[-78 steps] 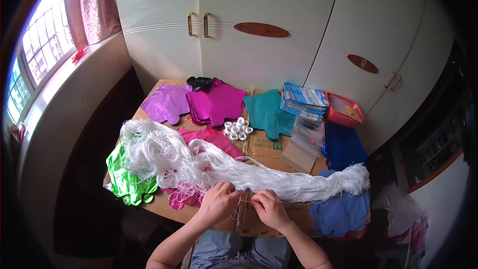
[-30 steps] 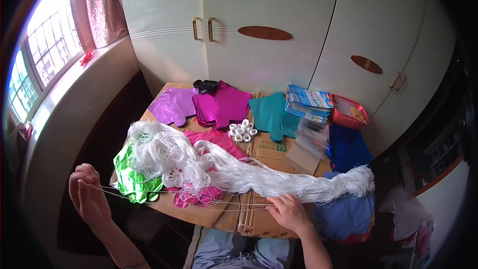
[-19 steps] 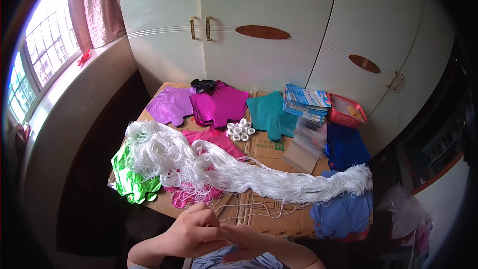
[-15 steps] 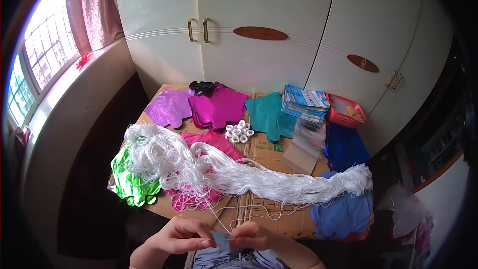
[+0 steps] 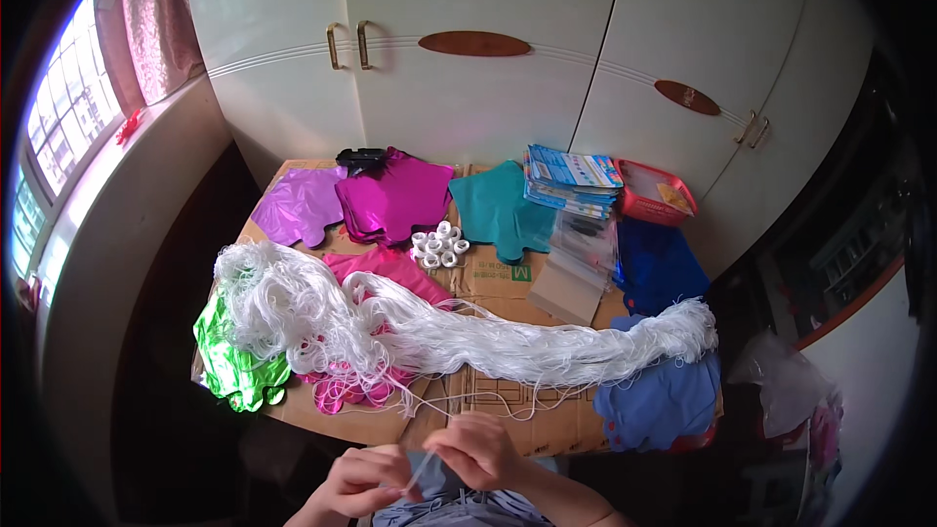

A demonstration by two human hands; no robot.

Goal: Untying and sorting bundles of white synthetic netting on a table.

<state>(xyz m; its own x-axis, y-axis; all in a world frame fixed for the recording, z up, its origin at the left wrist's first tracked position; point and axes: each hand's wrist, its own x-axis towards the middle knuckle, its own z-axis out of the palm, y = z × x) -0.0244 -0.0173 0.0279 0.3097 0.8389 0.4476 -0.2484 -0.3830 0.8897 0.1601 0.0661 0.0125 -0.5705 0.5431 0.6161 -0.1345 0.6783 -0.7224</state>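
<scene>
Both hands pinch one white string (image 5: 422,468) between them, left hand (image 5: 359,483) low, right hand (image 5: 478,449) just above, near the big string pile (image 5: 468,342) on the table (image 5: 508,429).

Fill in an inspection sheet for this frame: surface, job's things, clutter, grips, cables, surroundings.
Surface: table covered with flattened cardboard.
Job's things: white string pinched between both hands; big string bundle lies across the table.
Clutter: purple foil, magenta foil, teal foil, green foil, blue foil, white rolls, leaflet stack, red tray, clear bags.
Grips: left hand and right hand both closed on the string, near the table's front edge.
Cables: nothing seen.
Surroundings: white cupboards behind, window at left.
</scene>
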